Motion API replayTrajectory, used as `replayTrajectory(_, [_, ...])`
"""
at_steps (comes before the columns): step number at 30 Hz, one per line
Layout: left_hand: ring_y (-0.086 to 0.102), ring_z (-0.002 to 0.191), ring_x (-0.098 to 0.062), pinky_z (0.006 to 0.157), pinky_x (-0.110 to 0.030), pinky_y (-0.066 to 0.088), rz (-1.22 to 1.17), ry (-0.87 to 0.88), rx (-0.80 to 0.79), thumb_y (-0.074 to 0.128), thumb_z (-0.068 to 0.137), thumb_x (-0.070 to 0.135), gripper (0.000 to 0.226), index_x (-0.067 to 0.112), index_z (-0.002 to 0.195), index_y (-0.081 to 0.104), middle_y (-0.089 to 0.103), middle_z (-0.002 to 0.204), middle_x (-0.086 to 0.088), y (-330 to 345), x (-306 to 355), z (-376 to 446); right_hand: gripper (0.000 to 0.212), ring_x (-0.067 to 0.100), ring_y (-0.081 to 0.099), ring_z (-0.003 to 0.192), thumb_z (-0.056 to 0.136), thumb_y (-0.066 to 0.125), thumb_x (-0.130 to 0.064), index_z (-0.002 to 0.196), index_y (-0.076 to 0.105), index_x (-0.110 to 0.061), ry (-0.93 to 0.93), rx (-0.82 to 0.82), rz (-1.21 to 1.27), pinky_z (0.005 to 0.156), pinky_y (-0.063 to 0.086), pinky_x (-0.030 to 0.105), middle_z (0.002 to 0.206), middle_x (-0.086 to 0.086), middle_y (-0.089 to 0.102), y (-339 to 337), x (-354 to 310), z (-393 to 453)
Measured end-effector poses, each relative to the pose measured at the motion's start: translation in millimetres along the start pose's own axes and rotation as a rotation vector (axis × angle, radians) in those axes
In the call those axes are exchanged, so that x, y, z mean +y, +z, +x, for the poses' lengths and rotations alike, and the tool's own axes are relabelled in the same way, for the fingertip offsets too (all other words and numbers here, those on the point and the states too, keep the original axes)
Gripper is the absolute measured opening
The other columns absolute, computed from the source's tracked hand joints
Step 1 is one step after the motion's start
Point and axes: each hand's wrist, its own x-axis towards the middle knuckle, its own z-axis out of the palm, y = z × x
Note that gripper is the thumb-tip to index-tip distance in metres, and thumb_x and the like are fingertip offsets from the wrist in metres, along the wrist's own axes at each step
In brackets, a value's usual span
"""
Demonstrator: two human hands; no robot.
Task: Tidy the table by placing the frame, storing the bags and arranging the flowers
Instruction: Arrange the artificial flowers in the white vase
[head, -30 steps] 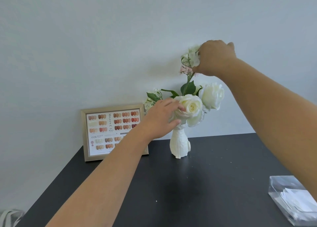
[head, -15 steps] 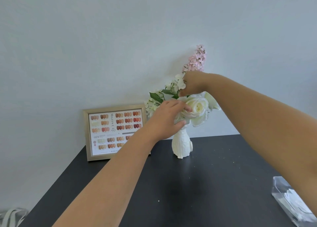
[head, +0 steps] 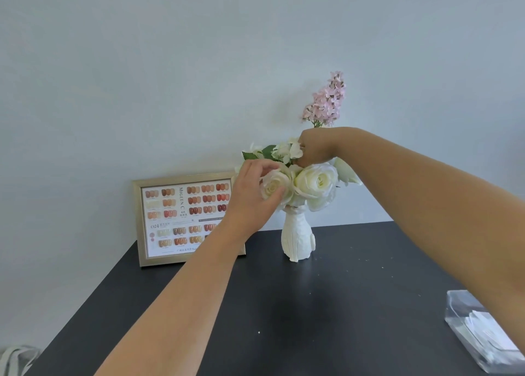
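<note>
A white sculpted vase (head: pixel 297 238) stands at the back of the black table (head: pixel 312 319). It holds white roses (head: pixel 316 181), small white blossoms with green leaves (head: pixel 285 151) and a tall pink flower spike (head: pixel 326 100). My left hand (head: pixel 254 196) pinches the left white rose (head: pixel 271 187) between thumb and fingers. My right hand (head: pixel 315 148) is closed around the stems just below the pink spike, above the roses. A gold picture frame (head: pixel 181 216) with a nail-colour chart leans upright against the wall, left of the vase.
A clear plastic box (head: pixel 483 336) with white folded items lies at the table's right front edge. A grey fabric bag strap (head: pixel 17 358) shows at the lower left, beside the table. The pale wall (head: pixel 199 63) runs directly behind the vase and frame.
My right hand has slid down from the top of the pink spike to its lower stem, uncovering the pink blossoms. My left hand has stayed on the left rose.
</note>
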Motion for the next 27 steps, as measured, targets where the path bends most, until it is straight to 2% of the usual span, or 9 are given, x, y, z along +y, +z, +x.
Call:
replayTrajectory(2, [0.05,0.112,-0.003,0.094,-0.031,0.048,-0.029,-0.021,0.016,0.072,0.082,0.022,0.042,0.039,0.114,0.051,0.049,0.117,0.013,1,-3,-1,0.033,0.022,0.051,0.069,0.082,0.065,-0.039,0.078,0.064,-0.006,-0.023,-0.054,0.104,0.068,0.045,0.033,0.075,0.004,0.059,-5,5,-7])
replayTrajectory(5, [0.047,0.114,0.0,0.097,-0.027,0.042,0.006,0.025,0.027,0.071,0.081,0.027,0.043,0.036,0.118,0.05,0.045,0.118,0.016,-1,-7,0,0.027,0.008,0.062,0.095,0.075,0.071,-0.046,0.096,0.075,-0.029,-0.071,-0.054,0.494,0.084,0.047,0.028,0.1,-0.012,0.071,-16,29,-27])
replayTrajectory(8, [0.047,0.118,-0.011,0.101,-0.032,0.04,0.035,0.07,0.012,0.066,0.085,0.032,0.042,0.026,0.124,0.053,0.046,0.123,0.01,-6,-6,9,0.019,-0.01,0.056,0.092,0.078,0.069,-0.034,0.096,0.072,-0.041,-0.093,0.469,0.957,0.079,0.039,0.019,0.107,-0.017,0.065,-4,57,-39])
replayTrajectory(10, [0.046,0.121,-0.015,0.104,-0.037,0.038,0.054,0.069,-0.007,0.061,0.087,0.037,0.043,0.024,0.127,0.053,0.048,0.126,0.006,-8,-1,20,0.026,0.001,0.056,0.1,0.079,0.064,-0.03,0.102,0.067,-0.043,0.022,0.812,1.094,0.082,0.042,0.026,0.119,-0.004,0.058,19,74,-42])
replayTrajectory(13, [0.037,0.132,-0.024,0.108,-0.044,0.031,0.213,-0.006,-0.041,0.052,0.086,0.05,0.051,0.03,0.133,0.051,0.045,0.141,0.004,-7,1,39,0.048,0.023,0.046,0.115,0.08,0.068,-0.038,0.12,0.047,-0.054,0.104,0.585,1.138,0.082,0.043,0.034,0.136,0.003,0.035,60,86,-50])
replayTrajectory(15, [0.025,0.14,-0.027,0.11,-0.049,0.024,0.342,-0.128,-0.017,0.048,0.089,0.056,0.052,0.037,0.138,0.045,0.034,0.152,0.005,-8,-6,49,0.058,0.024,0.053,0.108,0.075,0.072,-0.044,0.12,0.04,-0.062,0.115,0.421,1.207,0.075,0.051,0.038,0.131,-0.001,0.038,78,85,-52])
replayTrajectory(17, [0.019,0.145,-0.027,0.112,-0.051,0.02,0.291,-0.302,0.014,0.047,0.092,0.056,0.053,0.04,0.142,0.04,0.026,0.158,0.002,-13,-15,55,0.058,0.019,0.058,0.1,0.074,0.075,-0.037,0.121,0.044,-0.054,0.123,0.474,1.216,0.071,0.057,0.038,0.124,-0.003,0.046,86,83,-48])
replayTrajectory(21, [0.039,0.135,-0.022,0.103,-0.036,0.033,-0.249,-0.526,-0.018,0.053,0.095,0.046,0.053,0.037,0.145,0.037,0.036,0.151,-0.003,-11,-25,52,0.032,0.023,0.063,0.093,0.079,0.072,-0.026,0.102,0.058,-0.042,0.146,0.579,1.09,0.071,0.059,0.039,0.111,0.0,0.059,73,78,-33])
replayTrajectory(27, [0.059,0.115,-0.019,0.099,-0.039,0.047,-0.231,-0.503,-0.051,0.047,0.098,0.028,0.036,0.027,0.131,0.06,0.064,0.125,0.003,-7,-21,50,0.025,0.022,0.061,0.1,0.082,0.066,-0.033,0.107,0.066,-0.03,0.119,0.37,0.794,0.083,0.053,0.037,0.114,-0.001,0.062,58,71,-17])
